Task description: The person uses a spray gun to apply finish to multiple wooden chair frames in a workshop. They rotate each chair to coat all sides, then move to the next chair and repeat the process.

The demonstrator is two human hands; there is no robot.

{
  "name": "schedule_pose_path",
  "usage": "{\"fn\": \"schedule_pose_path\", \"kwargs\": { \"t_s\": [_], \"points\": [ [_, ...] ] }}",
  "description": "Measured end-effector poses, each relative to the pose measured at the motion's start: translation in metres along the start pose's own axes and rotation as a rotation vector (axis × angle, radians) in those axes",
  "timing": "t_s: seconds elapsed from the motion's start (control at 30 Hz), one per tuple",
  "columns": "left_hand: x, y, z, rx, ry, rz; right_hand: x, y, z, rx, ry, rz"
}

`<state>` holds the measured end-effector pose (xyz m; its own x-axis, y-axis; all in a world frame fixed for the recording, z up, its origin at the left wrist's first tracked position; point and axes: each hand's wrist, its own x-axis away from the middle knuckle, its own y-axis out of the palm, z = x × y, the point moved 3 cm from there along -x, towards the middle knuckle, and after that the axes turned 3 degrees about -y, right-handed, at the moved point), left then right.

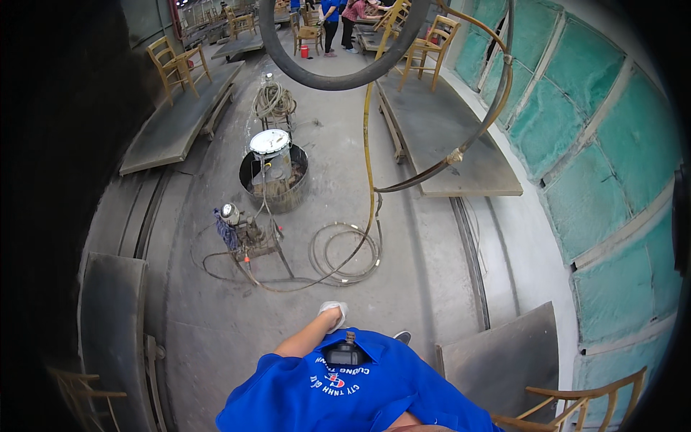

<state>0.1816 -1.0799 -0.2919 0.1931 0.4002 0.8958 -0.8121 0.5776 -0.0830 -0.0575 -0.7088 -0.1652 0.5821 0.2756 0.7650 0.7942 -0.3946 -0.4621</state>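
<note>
My left hand (333, 312) is at the lower middle, reaching out past my blue shirt (317, 389). White material, a glove or a cloth, covers much of it, and the fingers do not show clearly. Beyond it on the concrete floor lies a coiled hose (347, 270). A small pump (248, 234) with a blue rag on it stands to the left of that coil. My right hand is out of sight. A black device (344, 353) sits on the front of my shirt.
A yellow hose (366, 137) hangs ahead beside a dark ring (345, 84). A white-lidded bucket (270, 142) stands in a black tub (295, 191). Flat platforms (461, 144) line both sides, some bearing wooden chairs (430, 52). Green filter panels (604, 194) cover the right wall. People (332, 25) stand far off.
</note>
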Motion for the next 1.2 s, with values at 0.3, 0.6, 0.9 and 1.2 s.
{"fn": "schedule_pose_path", "kwargs": {
  "t_s": [0.3,0.6,0.9,1.2],
  "points": [
    [0.016,-0.007,0.004,0.118,0.061,0.065,0.003,-0.008,-0.007,-0.014,0.009,-0.002],
    [0.040,0.002,0.022,0.035,0.037,0.005,0.008,-0.018,-0.005,-0.022,0.005,-0.015],
    [0.088,-0.001,0.050,0.344,0.034,-0.068,0.015,-0.028,0.013,-0.047,0.019,-0.046],
    [0.116,-0.012,0.078,0.468,-0.033,-0.336,0.080,-0.076,0.026,-0.200,-0.006,-0.581]
  ]
}}
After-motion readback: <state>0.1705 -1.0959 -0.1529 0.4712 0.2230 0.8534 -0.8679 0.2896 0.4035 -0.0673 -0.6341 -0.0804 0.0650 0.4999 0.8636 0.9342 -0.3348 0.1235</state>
